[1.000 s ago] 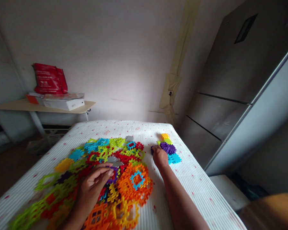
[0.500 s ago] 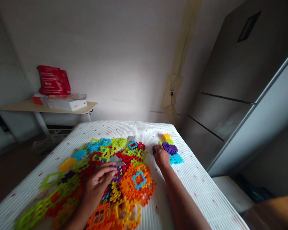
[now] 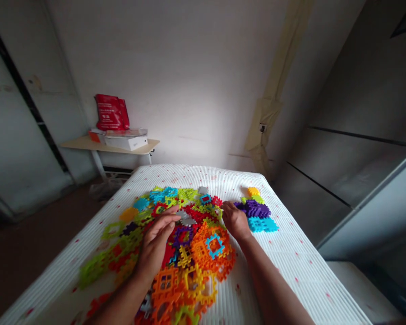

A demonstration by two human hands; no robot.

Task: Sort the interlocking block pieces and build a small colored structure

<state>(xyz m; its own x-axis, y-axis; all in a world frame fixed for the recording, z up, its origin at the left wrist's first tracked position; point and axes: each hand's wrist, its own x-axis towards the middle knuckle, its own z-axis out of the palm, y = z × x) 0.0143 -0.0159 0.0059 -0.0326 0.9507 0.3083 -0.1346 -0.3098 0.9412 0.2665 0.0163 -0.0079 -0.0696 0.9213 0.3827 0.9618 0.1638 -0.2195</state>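
A heap of flat interlocking plastic tiles (image 3: 186, 243) in orange, red, green, blue and purple covers the white ribbed table (image 3: 291, 253). My left hand (image 3: 157, 241) hovers over the heap's middle, fingers stretched out and together, holding nothing that shows. My right hand (image 3: 235, 220) rests at the heap's right edge, fingers curled down, its tips beside a small sorted group: purple tiles (image 3: 255, 208), light blue tiles (image 3: 262, 224), and a yellow and green tile (image 3: 253, 193) behind. What its fingers grip is hidden.
A small shelf table (image 3: 111, 146) at the back left carries a red bag (image 3: 111, 113) and a white box (image 3: 126, 142). A grey refrigerator (image 3: 358, 149) stands close on the right. The table's right edge drops to a low white surface (image 3: 358, 289).
The camera view swung left. My left hand lifted from the heap and moved farther in. My right hand drew back slightly from the purple tiles toward the heap.
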